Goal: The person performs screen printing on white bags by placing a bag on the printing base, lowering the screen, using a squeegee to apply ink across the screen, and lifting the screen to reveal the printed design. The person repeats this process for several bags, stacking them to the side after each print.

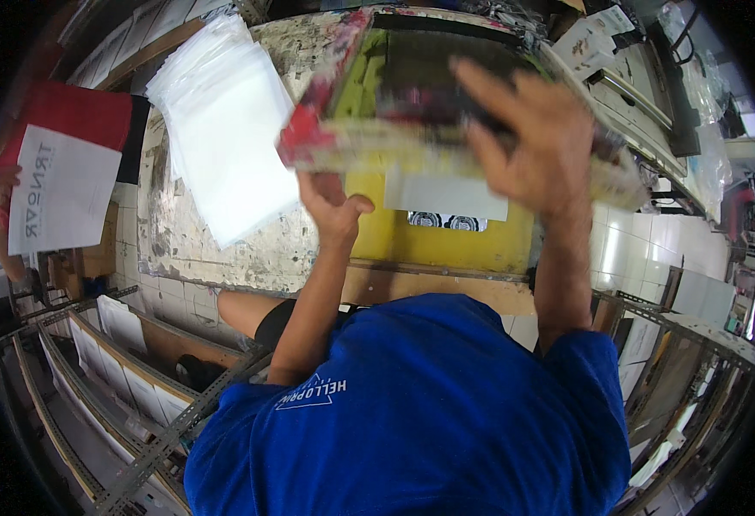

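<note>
I stand near and see the stained frame (386, 138) tilted above the yellow board (455, 247), blurred. The left hand (334, 213) is under its near edge, at the left; its thumb stands apart, but the other fingers are partly hidden, so I cannot tell if they grip. The right hand (534, 133) is over the frame, its fingers spread wide. A pale sheet (472, 200) lies on the board, and white sheets (227, 138) lie on the table (257, 265) to the left.
</note>
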Demonstrator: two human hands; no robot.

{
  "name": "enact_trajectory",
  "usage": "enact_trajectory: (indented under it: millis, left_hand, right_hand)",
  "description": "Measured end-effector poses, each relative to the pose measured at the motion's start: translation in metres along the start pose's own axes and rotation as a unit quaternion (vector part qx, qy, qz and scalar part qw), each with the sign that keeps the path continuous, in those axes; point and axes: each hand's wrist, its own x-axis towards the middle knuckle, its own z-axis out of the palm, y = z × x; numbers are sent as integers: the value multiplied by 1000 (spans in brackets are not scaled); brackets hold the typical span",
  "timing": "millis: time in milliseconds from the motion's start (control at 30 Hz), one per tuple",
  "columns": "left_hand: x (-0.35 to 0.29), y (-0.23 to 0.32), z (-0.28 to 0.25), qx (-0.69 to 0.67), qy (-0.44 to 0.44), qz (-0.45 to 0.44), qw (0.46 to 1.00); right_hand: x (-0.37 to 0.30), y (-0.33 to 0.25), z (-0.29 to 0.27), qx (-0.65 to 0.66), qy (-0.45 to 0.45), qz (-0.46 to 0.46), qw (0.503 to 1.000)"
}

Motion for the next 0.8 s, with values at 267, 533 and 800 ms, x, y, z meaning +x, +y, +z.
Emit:
enact_trajectory:
  millis: [267, 533, 800]
  left_hand:
    - [-107, -37, -98, 244, 16, -212, 946]
    - [-103, -36, -100, 555, -66, -58, 827]
    - [-103, -30, -101, 560, -81, -75, 821]
  right_hand:
    - [-125, -11, 99, 142, -195, 136, 961]
    - [-142, 20, 167, 36, -236, 164, 957]
    - [-62, 138, 250, -12, -118, 108, 987]
